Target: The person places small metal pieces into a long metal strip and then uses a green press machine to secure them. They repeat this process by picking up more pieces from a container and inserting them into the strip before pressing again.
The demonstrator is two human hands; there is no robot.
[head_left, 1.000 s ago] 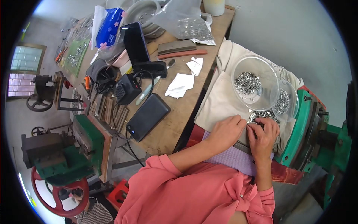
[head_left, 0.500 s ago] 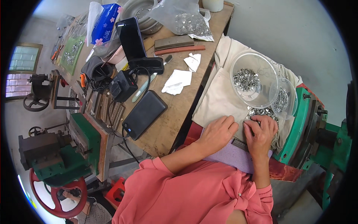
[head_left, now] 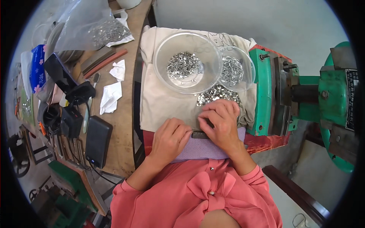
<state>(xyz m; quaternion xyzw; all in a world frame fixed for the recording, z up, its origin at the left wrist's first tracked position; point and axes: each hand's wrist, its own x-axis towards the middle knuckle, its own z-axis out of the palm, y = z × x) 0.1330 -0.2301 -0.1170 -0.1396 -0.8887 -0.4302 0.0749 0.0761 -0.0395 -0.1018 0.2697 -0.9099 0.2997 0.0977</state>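
Note:
My left hand (head_left: 170, 137) is closed, its fingertips at the left end of a small dark metal bar (head_left: 199, 135). The bar lies at the far edge of a purple woven mat (head_left: 203, 149) in front of me. Over the bar's right side my right hand (head_left: 221, 121) is curled, thumb and forefinger close together; anything in the pinch is too small to make out. Just beyond its knuckles lies a loose pile of small shiny metal pieces (head_left: 216, 95). Behind stands a clear round tub (head_left: 161, 62) holding similar pieces (head_left: 183, 65), beside a smaller clear tub (head_left: 249, 72) of thin metal parts (head_left: 231, 71).
A beige cloth (head_left: 152, 110) lies beneath the tubs. Close on the right is a green machine vise (head_left: 262, 95). The wooden bench (head_left: 121, 140) at left carries a black power bank (head_left: 99, 141), a phone (head_left: 59, 72) on a stand, white paper (head_left: 111, 97) and a plastic bag (head_left: 81, 30) of metal pieces.
The view has swung to the right. My right hand has come from the loose pile back over the bar. My left hand has moved down to the bar's left end.

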